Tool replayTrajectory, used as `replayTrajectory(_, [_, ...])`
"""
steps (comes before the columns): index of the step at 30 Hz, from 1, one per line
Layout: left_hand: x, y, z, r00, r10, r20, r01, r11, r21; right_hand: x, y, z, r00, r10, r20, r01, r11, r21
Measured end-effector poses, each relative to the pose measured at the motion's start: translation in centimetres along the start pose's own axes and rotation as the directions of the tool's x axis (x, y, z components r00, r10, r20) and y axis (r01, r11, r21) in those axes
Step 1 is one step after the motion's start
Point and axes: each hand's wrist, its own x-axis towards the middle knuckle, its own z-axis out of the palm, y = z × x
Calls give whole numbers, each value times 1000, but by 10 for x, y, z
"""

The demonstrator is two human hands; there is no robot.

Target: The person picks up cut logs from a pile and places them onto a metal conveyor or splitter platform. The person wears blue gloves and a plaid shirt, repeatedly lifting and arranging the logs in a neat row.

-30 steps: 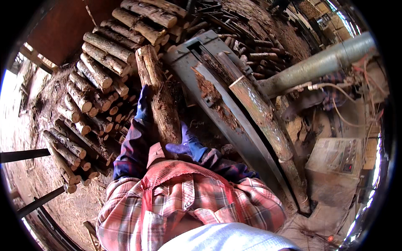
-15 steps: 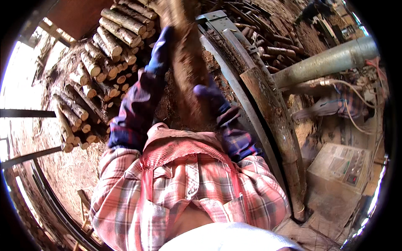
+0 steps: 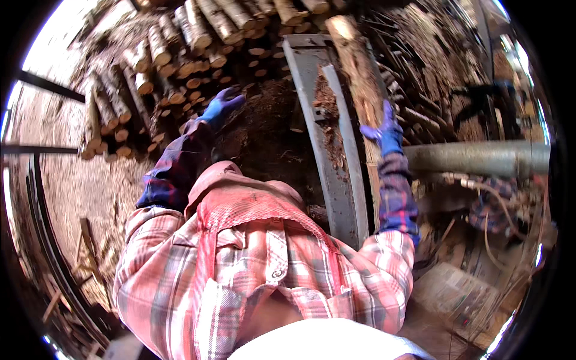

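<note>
My left hand point(image 3: 222, 107), in a purple-blue glove, hangs empty in front of a stack of cut logs point(image 3: 195, 36), its fingers apart. On the right, a long brown log point(image 3: 358, 75) lies lengthwise along a grey metal trough point(image 3: 307, 90). My right hand point(image 3: 384, 129), gloved the same way, rests against this log with thumb and fingers spread, not wrapped round it. Wood chips and bark point(image 3: 332, 123) lie in the trough. The log's near end is hidden beside my right forearm.
A thick grey pipe point(image 3: 480, 159) reaches in from the right, with a pale hose point(image 3: 495, 192) below it. Another person in a plaid sleeve point(image 3: 495, 207) is at the far right, blurred. Thinner wood pieces point(image 3: 420, 114) lie beyond the trough. A dusty panel point(image 3: 459, 294) stands lower right.
The log that both hands held before me has left that spot. My left hand has come away empty; my right has moved right onto a log at the trough. The view has turned.
</note>
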Motion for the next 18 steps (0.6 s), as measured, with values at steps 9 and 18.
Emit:
replayTrajectory(9, [-89, -153, -170, 838, -369, -402, 397, 918, -15, -14, -41, -5, 854, -346, -389, 349, 935, -66])
replayTrajectory(18, [13, -123, -132, 973, -229, -39, 226, 972, -62, 181, -390, 126, 802, -579, -149, 592, 738, 323])
